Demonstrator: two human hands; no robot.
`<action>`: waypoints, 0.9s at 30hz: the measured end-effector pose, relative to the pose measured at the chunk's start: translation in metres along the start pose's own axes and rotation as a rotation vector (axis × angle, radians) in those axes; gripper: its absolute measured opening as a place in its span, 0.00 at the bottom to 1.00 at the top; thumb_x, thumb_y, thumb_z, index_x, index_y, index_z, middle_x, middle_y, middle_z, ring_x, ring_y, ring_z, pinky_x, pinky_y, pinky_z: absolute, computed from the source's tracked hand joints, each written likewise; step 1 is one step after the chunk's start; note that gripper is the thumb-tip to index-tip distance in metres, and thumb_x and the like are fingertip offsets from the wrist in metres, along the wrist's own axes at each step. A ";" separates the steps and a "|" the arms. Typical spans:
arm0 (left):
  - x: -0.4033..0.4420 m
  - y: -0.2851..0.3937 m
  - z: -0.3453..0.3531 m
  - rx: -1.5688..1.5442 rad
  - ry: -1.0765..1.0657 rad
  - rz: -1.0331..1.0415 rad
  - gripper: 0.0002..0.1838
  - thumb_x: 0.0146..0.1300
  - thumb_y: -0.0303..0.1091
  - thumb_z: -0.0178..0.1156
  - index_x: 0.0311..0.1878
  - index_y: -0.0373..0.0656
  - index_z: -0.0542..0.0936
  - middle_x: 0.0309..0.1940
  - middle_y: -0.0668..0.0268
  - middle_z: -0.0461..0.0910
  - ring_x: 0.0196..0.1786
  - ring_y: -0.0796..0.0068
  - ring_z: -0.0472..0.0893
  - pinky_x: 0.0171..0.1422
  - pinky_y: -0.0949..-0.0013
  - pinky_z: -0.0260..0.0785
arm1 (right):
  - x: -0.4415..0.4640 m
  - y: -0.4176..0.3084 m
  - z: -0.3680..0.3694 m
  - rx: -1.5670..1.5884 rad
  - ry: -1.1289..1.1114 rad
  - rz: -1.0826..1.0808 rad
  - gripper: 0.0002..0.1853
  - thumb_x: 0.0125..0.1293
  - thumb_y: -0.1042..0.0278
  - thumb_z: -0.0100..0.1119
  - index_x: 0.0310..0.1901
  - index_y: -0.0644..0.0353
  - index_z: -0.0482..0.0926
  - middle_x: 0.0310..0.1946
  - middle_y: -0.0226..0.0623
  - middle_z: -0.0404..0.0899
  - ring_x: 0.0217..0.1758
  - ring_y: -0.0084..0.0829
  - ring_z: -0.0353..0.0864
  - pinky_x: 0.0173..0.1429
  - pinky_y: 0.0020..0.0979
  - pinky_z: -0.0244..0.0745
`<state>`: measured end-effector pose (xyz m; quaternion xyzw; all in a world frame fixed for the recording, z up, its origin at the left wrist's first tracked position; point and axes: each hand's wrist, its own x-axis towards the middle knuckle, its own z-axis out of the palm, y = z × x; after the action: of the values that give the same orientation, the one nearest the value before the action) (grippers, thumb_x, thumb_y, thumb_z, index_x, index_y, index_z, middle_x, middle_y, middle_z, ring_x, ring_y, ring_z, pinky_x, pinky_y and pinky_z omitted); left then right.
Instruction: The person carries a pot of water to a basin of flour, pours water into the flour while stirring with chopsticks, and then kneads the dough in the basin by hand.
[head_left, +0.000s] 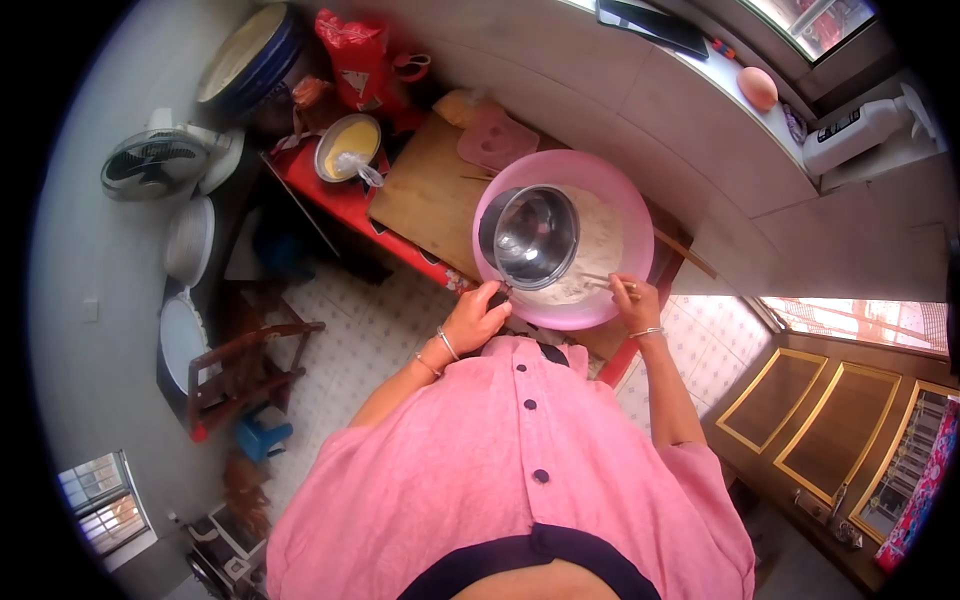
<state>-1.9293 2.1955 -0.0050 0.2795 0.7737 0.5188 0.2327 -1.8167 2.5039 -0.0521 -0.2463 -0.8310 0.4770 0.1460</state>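
Observation:
My left hand (474,322) is closed around the dark handle of a shiny steel saucepan (538,238). The pan is tilted over the left side of a large pink basin (640,215), and its inside shows. White flour (597,222) lies in the basin, partly hidden behind the pan. At the basin's right rim, my right hand (638,304) grips chopsticks (597,280) whose tips point into the flour. Whether the pan holds any liquid I cannot make out.
The basin stands on a wooden board (420,185) over a red-covered table. Behind it are a pink plastic piece (498,138), a bowl of yellow food (350,148) and a red bag (358,65). A fan (155,165) stands left; an egg (757,88) lies on the ledge.

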 end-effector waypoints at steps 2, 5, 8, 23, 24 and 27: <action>-0.002 -0.004 -0.006 -0.033 -0.009 -0.062 0.11 0.65 0.35 0.58 0.37 0.38 0.69 0.17 0.69 0.72 0.19 0.83 0.70 0.22 0.74 0.62 | 0.015 -0.001 -0.011 -0.018 0.076 -0.049 0.11 0.66 0.62 0.60 0.38 0.63 0.83 0.22 0.37 0.81 0.24 0.26 0.79 0.30 0.26 0.73; 0.002 0.000 -0.011 -0.054 0.012 -0.137 0.12 0.62 0.36 0.58 0.35 0.37 0.69 0.17 0.59 0.74 0.19 0.66 0.76 0.26 0.64 0.66 | 0.029 0.000 0.001 0.040 0.173 0.036 0.09 0.65 0.63 0.60 0.39 0.60 0.83 0.25 0.43 0.81 0.25 0.36 0.81 0.31 0.32 0.74; 0.007 -0.005 -0.014 -0.079 0.041 -0.127 0.12 0.62 0.36 0.58 0.34 0.37 0.69 0.15 0.61 0.73 0.18 0.69 0.75 0.24 0.65 0.64 | 0.017 -0.002 0.032 -0.232 0.186 -0.094 0.09 0.66 0.64 0.57 0.40 0.58 0.82 0.28 0.51 0.80 0.32 0.49 0.81 0.36 0.39 0.76; 0.036 -0.004 -0.048 -0.365 0.039 -0.196 0.08 0.64 0.30 0.57 0.36 0.38 0.70 0.17 0.71 0.71 0.19 0.85 0.70 0.22 0.76 0.61 | 0.007 -0.011 0.054 0.120 0.038 0.020 0.11 0.67 0.63 0.60 0.41 0.63 0.83 0.20 0.34 0.79 0.22 0.20 0.77 0.28 0.24 0.71; 0.038 -0.001 -0.051 -0.364 0.036 -0.193 0.08 0.64 0.30 0.57 0.36 0.38 0.70 0.17 0.71 0.71 0.19 0.85 0.70 0.22 0.76 0.61 | 0.016 -0.017 0.042 0.088 0.078 0.014 0.11 0.67 0.63 0.60 0.41 0.63 0.83 0.20 0.34 0.79 0.21 0.20 0.76 0.28 0.24 0.71; 0.046 0.003 -0.059 -0.274 0.047 -0.189 0.07 0.64 0.30 0.57 0.36 0.38 0.70 0.17 0.72 0.71 0.19 0.85 0.69 0.21 0.76 0.61 | 0.045 -0.024 0.020 0.055 0.167 -0.007 0.12 0.67 0.62 0.59 0.40 0.63 0.83 0.19 0.34 0.79 0.21 0.20 0.76 0.27 0.24 0.71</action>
<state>-2.0010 2.1877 0.0151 0.1590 0.7238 0.6016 0.2982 -1.8706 2.5040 -0.0413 -0.2781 -0.8035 0.4768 0.2231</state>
